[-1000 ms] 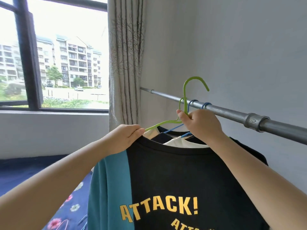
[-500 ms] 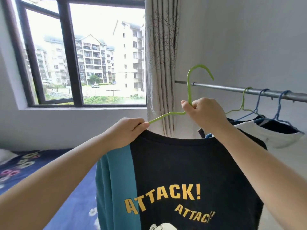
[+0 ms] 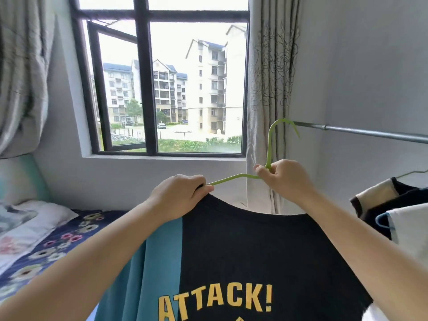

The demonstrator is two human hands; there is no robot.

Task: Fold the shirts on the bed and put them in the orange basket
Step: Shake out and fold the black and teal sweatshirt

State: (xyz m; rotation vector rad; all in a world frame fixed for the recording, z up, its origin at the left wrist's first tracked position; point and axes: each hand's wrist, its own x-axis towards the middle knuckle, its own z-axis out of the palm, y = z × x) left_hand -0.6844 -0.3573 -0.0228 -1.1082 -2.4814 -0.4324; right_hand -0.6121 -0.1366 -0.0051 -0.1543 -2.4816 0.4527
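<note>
Left hand pinches the black-and-teal "ATTACK!" T-shirt; right hand, at 1 o'clock, grips its green wire hanger. Folding apparently not begun; basket unseen.

head-worn view, facing the window, hands close below
</note>
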